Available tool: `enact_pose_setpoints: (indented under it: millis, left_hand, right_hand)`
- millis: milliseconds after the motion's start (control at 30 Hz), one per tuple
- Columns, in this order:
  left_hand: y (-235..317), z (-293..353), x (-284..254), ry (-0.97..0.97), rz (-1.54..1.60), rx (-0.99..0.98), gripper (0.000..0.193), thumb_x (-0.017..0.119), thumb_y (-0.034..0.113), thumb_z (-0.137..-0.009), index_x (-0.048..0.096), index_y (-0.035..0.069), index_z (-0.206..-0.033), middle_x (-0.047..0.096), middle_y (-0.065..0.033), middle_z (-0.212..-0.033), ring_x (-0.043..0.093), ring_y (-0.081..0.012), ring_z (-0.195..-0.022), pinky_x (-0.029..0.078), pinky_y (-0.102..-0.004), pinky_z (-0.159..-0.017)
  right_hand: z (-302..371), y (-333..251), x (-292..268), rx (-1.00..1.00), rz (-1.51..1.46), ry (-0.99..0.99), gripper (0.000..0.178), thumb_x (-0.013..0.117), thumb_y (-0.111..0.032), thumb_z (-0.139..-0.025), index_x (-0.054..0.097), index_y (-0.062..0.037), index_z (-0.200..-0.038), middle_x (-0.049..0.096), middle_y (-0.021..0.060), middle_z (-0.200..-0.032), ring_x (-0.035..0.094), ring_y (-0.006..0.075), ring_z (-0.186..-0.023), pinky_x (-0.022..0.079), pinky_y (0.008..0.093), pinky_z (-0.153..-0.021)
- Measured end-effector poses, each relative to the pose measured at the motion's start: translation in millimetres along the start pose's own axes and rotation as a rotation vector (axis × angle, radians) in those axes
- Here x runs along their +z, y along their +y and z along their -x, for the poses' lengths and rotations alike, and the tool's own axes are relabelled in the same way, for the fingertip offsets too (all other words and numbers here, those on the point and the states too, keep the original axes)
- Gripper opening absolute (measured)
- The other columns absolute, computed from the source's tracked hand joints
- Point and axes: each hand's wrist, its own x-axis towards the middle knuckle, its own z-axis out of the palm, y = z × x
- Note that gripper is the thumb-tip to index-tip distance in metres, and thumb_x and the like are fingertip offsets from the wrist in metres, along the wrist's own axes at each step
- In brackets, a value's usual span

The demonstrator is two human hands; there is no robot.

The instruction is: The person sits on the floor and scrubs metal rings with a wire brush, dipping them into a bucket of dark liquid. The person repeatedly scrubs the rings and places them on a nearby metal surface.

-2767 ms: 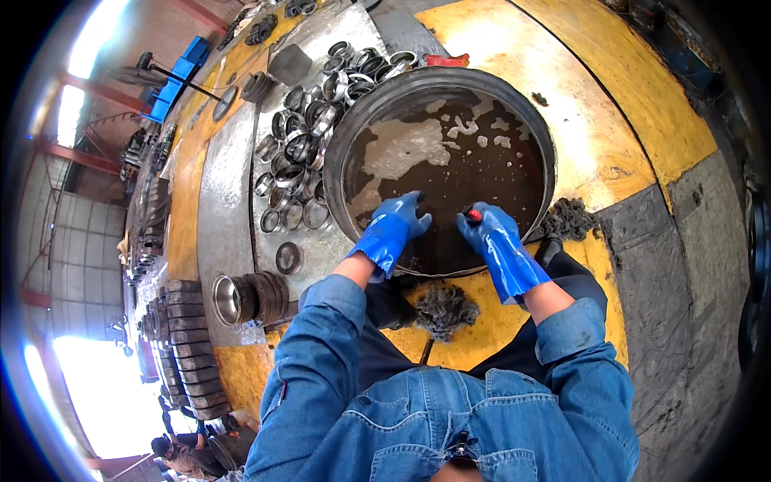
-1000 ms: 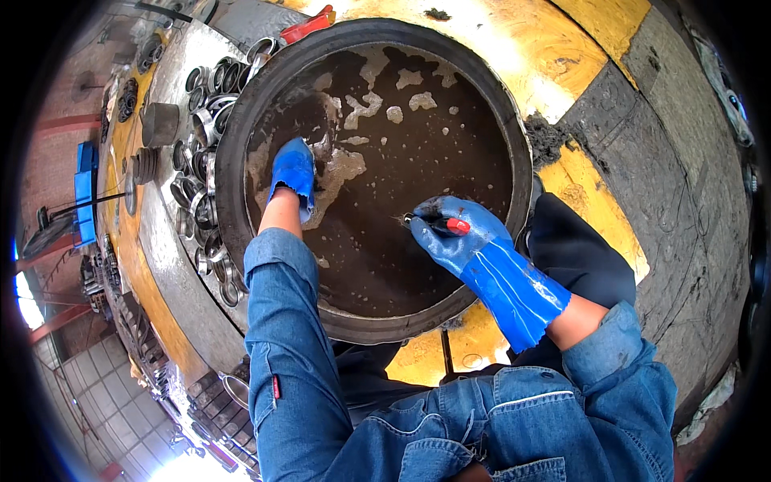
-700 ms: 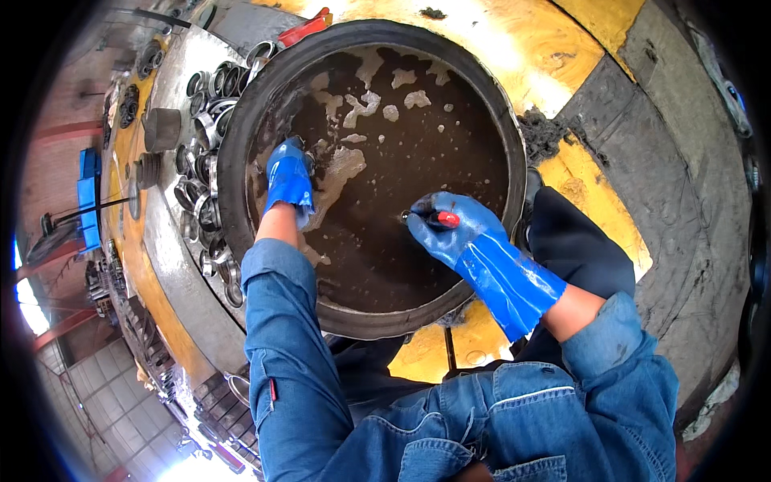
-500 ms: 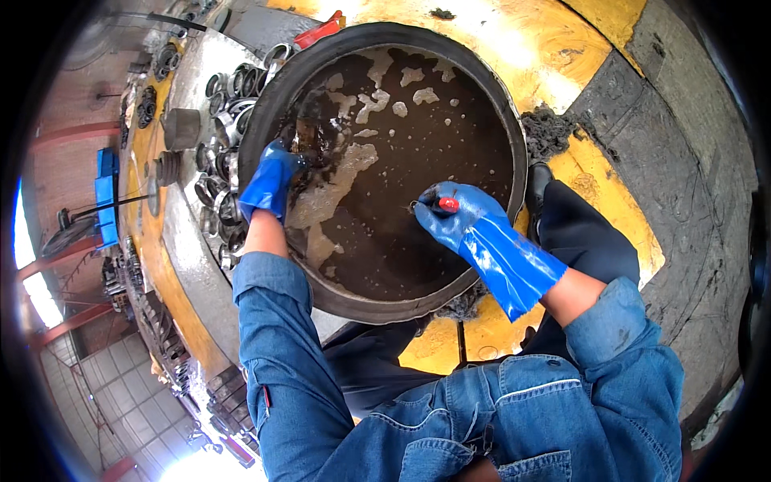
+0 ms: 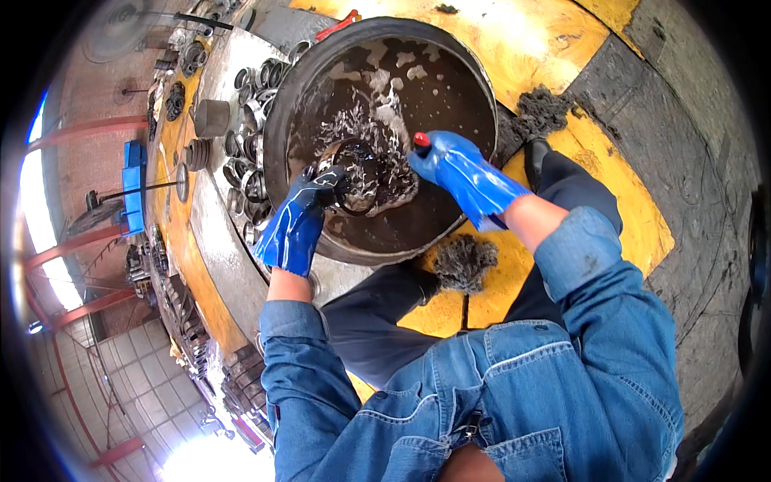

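My left hand, in a blue rubber glove, is closed on the near-left side of a dark, wet metal ring. That ring is tilted at the surface of dark liquid in a wide round tub. Splashes and pale foam spread around it. My right hand, gloved alike, is closed around a red-ended handle over the tub's right side. Whatever the handle carries is hidden, so the tool's kind cannot be made out.
Many metal rings crowd the metal surface left of the tub. Grey fibrous clumps lie beyond my foot and between my legs. A red-handled object lies behind the tub. Yellow and dark sheets cover the floor.
My left hand has come up from the tub's left side toward its middle, bringing the ring into sight. My right hand has moved up with the red-ended handle. The liquid now splashes.
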Motion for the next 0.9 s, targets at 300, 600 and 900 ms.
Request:
enact_pose_setpoints:
  millis: [300, 600, 900]
  left_hand:
    - [-21.6, 27.2, 76.1, 0.094, 0.253, -0.167, 0.048, 0.083, 0.003, -0.088, 0.066, -0.003, -0.132, 0.077, -0.0096, -0.103, 0.074, -0.0185, -0.085, 0.061, -0.0319, -0.077]
    - [-82.1, 8.7, 56.5, 0.091, 0.206, -0.194, 0.046, 0.084, 0.003, -0.087, 0.063, -0.003, -0.127, 0.076, -0.0106, -0.100, 0.074, -0.0181, -0.083, 0.063, -0.0351, -0.072]
    - [-44.0, 68.5, 108.2, 0.430, -0.870, -0.311, 0.066, 0.081, 0.043, -0.085, 0.065, 0.003, -0.136, 0.073, -0.0258, -0.123, 0.070, -0.0425, -0.116, 0.055, -0.0466, -0.101]
  right_hand:
    - [2.2, 6.9, -15.7, 0.074, 0.179, -0.096, 0.040, 0.069, -0.048, -0.090, 0.078, -0.0155, -0.112, 0.078, 0.0145, -0.101, 0.075, 0.0377, -0.096, 0.059, 0.0455, -0.087]
    - [0.8, -13.1, -19.2, 0.161, 0.253, -0.206, 0.041, 0.067, -0.050, -0.093, 0.076, -0.0227, -0.122, 0.078, 0.0081, -0.112, 0.074, 0.0341, -0.106, 0.058, 0.0472, -0.094]
    - [10.0, -39.4, -40.8, -0.204, -0.137, -0.130, 0.045, 0.071, -0.053, -0.092, 0.079, -0.0119, -0.108, 0.079, 0.0151, -0.096, 0.076, 0.0285, -0.088, 0.060, 0.0396, -0.083]
